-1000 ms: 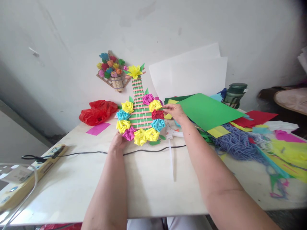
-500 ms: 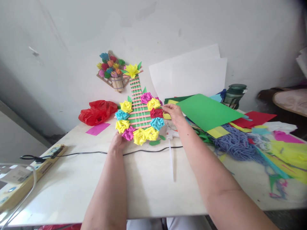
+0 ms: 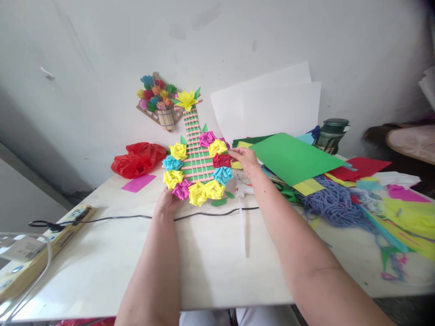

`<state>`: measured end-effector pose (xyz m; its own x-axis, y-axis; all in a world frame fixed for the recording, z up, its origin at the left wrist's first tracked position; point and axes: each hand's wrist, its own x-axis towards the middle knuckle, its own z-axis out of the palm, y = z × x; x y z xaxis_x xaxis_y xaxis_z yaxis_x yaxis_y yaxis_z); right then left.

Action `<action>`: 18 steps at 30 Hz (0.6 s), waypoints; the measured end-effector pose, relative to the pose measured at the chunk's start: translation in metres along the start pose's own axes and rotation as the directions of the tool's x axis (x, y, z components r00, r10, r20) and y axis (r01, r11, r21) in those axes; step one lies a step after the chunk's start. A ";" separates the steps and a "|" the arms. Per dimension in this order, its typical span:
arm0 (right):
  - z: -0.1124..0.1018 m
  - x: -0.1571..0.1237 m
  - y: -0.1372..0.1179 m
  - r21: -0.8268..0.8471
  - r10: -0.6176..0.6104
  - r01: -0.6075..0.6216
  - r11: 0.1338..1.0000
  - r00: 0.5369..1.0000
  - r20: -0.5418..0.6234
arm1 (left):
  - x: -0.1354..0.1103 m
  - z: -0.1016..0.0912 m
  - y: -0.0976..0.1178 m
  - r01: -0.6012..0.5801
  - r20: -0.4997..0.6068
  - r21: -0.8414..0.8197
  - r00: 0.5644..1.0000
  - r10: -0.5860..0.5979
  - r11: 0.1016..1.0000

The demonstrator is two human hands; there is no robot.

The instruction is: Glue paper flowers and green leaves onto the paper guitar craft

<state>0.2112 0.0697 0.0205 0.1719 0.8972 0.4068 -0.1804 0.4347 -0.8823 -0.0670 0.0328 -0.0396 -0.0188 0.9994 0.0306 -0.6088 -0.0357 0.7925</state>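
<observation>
A handmade guitar (image 3: 196,156) of green card and pink sticks, with white strings, is held tilted up above the table. Paper flowers in yellow, blue, magenta and red ring its body, and a yellow flower (image 3: 186,100) tops its neck. My left hand (image 3: 167,201) grips the lower left edge, its fingertips hidden behind the flowers. At the right edge, beside the red flower (image 3: 222,160), my right hand (image 3: 245,159) is closed with thumb and fingers on the guitar. Under my right forearm lies a white glue gun (image 3: 242,187) with a long glue stick in its back.
Green card (image 3: 295,158), blue-purple yarn (image 3: 336,203) and coloured paper crowd the right side, near a dark green bottle (image 3: 332,136). A red plastic bag (image 3: 137,160) lies at the back left. A black cord (image 3: 200,213) crosses to the power strip (image 3: 64,235). A flower-basket craft (image 3: 165,118) is against the wall.
</observation>
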 end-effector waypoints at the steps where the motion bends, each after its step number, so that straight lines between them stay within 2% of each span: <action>1: 0.000 0.000 0.000 -0.003 0.004 -0.004 1.000 1.000 0.007 | 0.000 0.001 0.000 -0.001 -0.011 0.005 1.000 0.001 1.000; 6: 0.001 -0.003 -0.001 -0.009 0.014 -0.014 1.000 1.000 0.011 | -0.001 0.002 0.001 -0.022 -0.050 0.040 0.998 0.024 0.999; 11: 0.004 -0.005 0.000 0.013 0.035 -0.035 0.999 0.999 0.003 | 0.000 0.002 0.000 -0.057 -0.023 0.063 0.998 0.058 0.996; 18: 0.003 -0.002 0.005 0.192 0.283 -0.295 0.936 0.955 0.092 | -0.001 0.005 0.001 -0.051 -0.066 0.076 0.996 0.056 0.996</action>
<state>0.2073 0.0700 0.0160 0.0239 0.9867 0.1610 -0.4051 0.1568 -0.9007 -0.0631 0.0318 -0.0358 -0.1057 0.9938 0.0349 -0.5452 -0.0873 0.8338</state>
